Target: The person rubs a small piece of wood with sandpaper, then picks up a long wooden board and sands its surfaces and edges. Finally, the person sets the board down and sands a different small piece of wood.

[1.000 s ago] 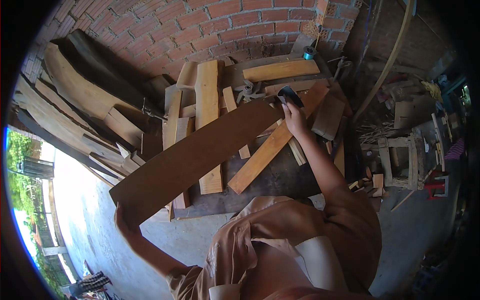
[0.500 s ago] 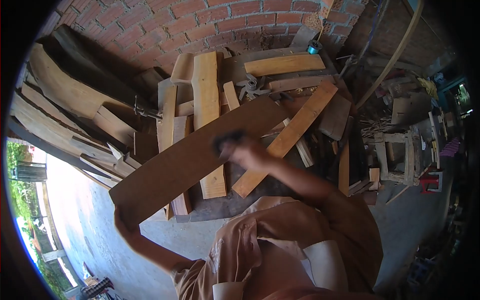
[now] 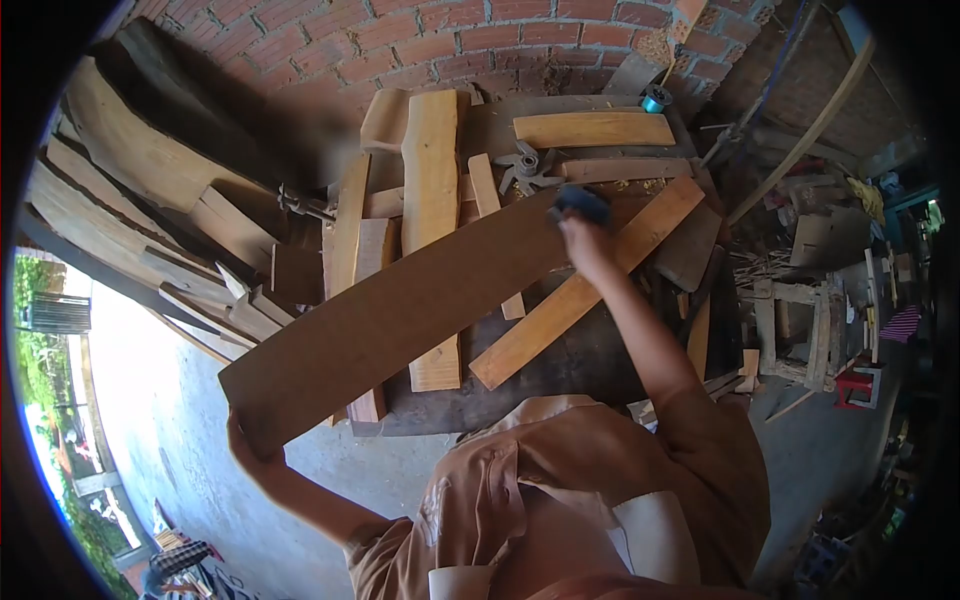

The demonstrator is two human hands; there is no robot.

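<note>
Two hands at work | left hand (image 3: 243,442): fingers clamped on near end of long brown board (image 3: 400,310), held slanted above cluttered counter (image 3: 580,362) | right hand (image 3: 585,242): fingers closed around dark block (image 3: 580,203), pressed on board's far end.

Hard daylight enters from left of the long board (image 3: 400,310); the concrete floor (image 3: 170,400) there is blown out to near white. Above the board the brick wall (image 3: 420,40) sits in even shade and is sharp. At the board's far end the right hand (image 3: 585,240) and the dark pad (image 3: 580,203) in it are smeared. Right of the board: dim, murky. Fisheye bowing, with a black vignette all round.
</note>
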